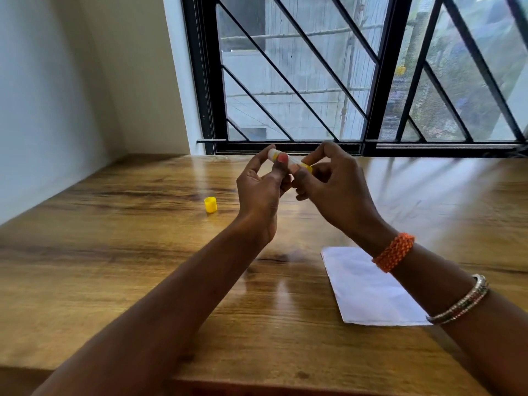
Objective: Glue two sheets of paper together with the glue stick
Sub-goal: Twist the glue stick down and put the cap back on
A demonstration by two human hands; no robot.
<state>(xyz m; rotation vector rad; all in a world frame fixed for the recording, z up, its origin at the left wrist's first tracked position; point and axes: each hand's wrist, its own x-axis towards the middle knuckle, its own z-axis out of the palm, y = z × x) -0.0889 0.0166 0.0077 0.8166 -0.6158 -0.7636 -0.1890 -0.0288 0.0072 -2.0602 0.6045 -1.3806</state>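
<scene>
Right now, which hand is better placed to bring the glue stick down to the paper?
Right, probably. The right hand pinches the glue stick at its yellow end, and the paper lies under that forearm; the left hand is farther away.

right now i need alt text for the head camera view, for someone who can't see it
Two bare hands hold an uncapped glue stick above a wooden table, the left hand gripping its body and the right hand pinching its yellow base. The yellow cap stands on the table to the left, white paper lies under the right forearm, and a barred window is behind.
</scene>
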